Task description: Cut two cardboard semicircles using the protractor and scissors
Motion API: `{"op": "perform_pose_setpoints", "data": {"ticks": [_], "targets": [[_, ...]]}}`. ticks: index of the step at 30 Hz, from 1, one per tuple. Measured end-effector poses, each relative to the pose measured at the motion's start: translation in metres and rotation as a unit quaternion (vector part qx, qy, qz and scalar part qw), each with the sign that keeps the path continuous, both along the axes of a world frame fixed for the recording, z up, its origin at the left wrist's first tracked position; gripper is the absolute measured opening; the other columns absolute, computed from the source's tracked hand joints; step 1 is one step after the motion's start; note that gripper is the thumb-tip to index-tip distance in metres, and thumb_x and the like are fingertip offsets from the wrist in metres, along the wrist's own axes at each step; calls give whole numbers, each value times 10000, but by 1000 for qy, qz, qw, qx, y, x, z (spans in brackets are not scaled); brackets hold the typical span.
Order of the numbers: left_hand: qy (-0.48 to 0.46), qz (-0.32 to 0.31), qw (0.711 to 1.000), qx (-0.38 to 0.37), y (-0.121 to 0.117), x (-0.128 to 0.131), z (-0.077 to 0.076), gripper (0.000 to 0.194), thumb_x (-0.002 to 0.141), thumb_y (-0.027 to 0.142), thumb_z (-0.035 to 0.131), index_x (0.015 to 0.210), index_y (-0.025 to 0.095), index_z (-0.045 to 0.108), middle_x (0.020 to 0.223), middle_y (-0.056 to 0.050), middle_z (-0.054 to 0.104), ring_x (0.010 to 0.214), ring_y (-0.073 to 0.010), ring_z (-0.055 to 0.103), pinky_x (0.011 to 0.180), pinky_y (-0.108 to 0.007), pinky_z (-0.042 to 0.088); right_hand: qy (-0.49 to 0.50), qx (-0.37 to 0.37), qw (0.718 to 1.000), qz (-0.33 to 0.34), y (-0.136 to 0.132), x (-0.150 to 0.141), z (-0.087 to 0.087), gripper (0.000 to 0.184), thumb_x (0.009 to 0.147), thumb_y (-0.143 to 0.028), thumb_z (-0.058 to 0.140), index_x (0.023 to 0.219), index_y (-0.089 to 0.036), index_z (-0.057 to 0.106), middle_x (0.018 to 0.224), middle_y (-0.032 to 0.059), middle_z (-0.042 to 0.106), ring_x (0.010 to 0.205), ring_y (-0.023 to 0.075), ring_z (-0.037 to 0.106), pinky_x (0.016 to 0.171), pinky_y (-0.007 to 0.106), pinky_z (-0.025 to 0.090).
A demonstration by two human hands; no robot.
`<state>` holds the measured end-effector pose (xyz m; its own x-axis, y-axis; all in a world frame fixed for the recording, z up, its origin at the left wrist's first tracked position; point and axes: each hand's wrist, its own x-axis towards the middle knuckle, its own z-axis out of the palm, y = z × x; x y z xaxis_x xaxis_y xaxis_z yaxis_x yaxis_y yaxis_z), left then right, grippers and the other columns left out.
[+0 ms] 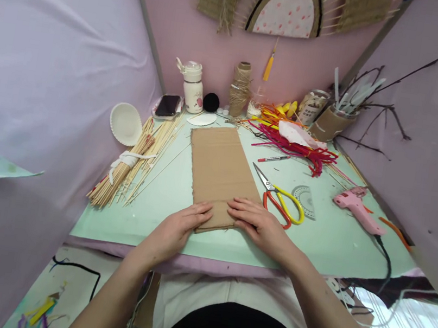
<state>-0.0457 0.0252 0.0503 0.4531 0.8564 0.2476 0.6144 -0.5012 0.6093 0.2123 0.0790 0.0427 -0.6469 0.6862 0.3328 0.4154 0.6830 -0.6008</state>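
Note:
A long brown piece of cardboard (219,164) lies on the pale green table, its near end folded over into a flap. My left hand (180,229) rests on the left side of this flap, fingers stretched out flat. On the flap's right side lies my right hand (257,224), its fingers also extended and pressed down. A gap of bare cardboard shows between the two hands. Just right of the cardboard, a pair of scissors (278,195) with red and yellow handles lies with its handles near my right hand.
Bundled wooden sticks (127,172) lie at left beside a white paper bowl (125,124). At right are a clear protractor (304,201), a red pen (273,159) and a pink glue gun (360,210). Colored pipe cleaners (303,149), a bottle (193,91) and a twine spool (239,90) stand behind.

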Motion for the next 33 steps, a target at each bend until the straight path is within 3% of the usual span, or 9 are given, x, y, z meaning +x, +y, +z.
{"op": "perform_pose_setpoints", "data": {"ticks": [33], "targets": [[11, 6, 1000, 11, -2, 4, 3, 371, 967, 162, 378, 1250, 222, 611, 1353, -64, 582, 1271, -177, 523, 1083, -417, 436, 12, 4, 1000, -14, -5, -3, 4, 306, 908, -191, 539, 1170, -278, 672, 1264, 28, 658, 1258, 224, 543, 1082, 477, 416]]}}
